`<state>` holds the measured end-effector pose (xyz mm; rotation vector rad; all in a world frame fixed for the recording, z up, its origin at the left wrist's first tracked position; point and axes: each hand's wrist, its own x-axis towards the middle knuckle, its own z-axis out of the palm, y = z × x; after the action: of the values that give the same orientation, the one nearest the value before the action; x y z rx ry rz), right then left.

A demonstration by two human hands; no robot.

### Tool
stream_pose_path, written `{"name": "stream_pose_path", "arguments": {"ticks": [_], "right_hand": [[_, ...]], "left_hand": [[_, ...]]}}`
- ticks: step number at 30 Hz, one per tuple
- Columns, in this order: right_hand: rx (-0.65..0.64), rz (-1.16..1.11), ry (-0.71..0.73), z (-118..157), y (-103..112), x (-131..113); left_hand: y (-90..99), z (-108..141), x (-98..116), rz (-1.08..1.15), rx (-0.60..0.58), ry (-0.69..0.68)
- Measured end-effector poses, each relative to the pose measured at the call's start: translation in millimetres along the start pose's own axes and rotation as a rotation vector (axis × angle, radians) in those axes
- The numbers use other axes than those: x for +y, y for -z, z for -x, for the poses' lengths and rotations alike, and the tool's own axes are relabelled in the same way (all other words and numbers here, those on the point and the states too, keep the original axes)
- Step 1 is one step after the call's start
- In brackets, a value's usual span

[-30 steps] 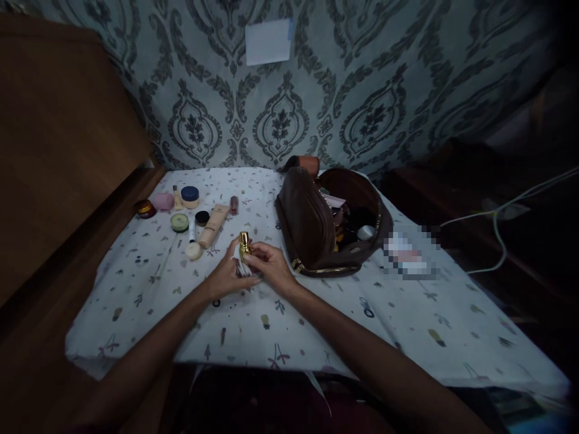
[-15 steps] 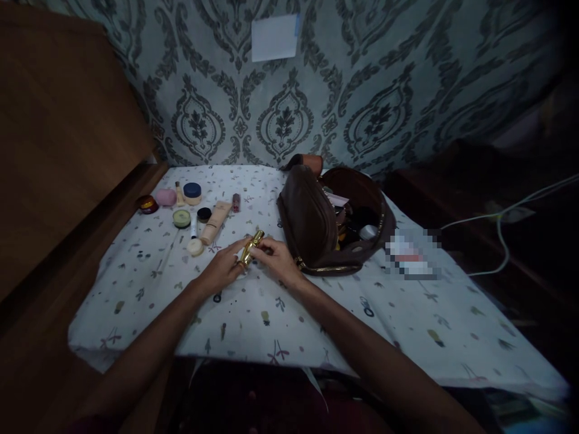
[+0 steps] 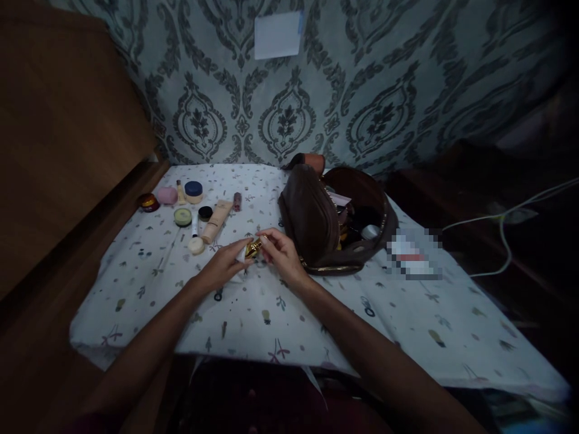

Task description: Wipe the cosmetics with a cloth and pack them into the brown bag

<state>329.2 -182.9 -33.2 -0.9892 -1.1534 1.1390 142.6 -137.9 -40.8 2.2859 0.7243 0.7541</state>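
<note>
A shiny gold item [image 3: 253,248] is held between both hands above the patterned cloth. My left hand [image 3: 227,261] grips its left side, with something white showing by the fingers. The fingers of my right hand [image 3: 281,253] pinch its upper right end. Up and to the left of the hands lie a beige tube [image 3: 218,222], a small round cream-coloured item [image 3: 196,245], a white tube [image 3: 195,225] and a black-lidded jar [image 3: 205,213]. An unzipped brown bag [image 3: 310,211] with items inside stands just right of my right hand.
Farther left are a green-topped jar [image 3: 183,217], a blue-lidded jar [image 3: 193,191], a pink item [image 3: 167,195] and an amber jar [image 3: 148,202]. A small dark pink tube [image 3: 237,202] lies behind. A blurred-out item [image 3: 414,256] and white cables [image 3: 506,241] are at the right.
The gold item has turned in the hands and more of it is covered. My right hand has shifted its fingers to the item's upper end.
</note>
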Motion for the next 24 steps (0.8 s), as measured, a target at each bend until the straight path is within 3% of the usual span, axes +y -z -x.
{"name": "stream_pose_path", "arguments": {"ticks": [7,14,18,22,24], "right_hand": [[0.05,-0.047,-0.085,2,-3,5],[-0.041,-0.088,-0.154,7,-11,11],[-0.114,-0.09,-0.141,7,-8,5],[-0.149,-0.098,-0.093,7,-7,-2],[-0.153,-0.1,-0.075,6,-6,-4]], "left_hand": [[-4.0,4,4,-0.375,0.118,-0.006],[-11.7,5,27,-0.643,-0.02,0.037],[-7.2,1,20,-0.508,0.004,0.1],[-0.1,-4,14,-0.112,0.095,0.143],[3.0,-5,14,0.102,0.099,0.233]]}}
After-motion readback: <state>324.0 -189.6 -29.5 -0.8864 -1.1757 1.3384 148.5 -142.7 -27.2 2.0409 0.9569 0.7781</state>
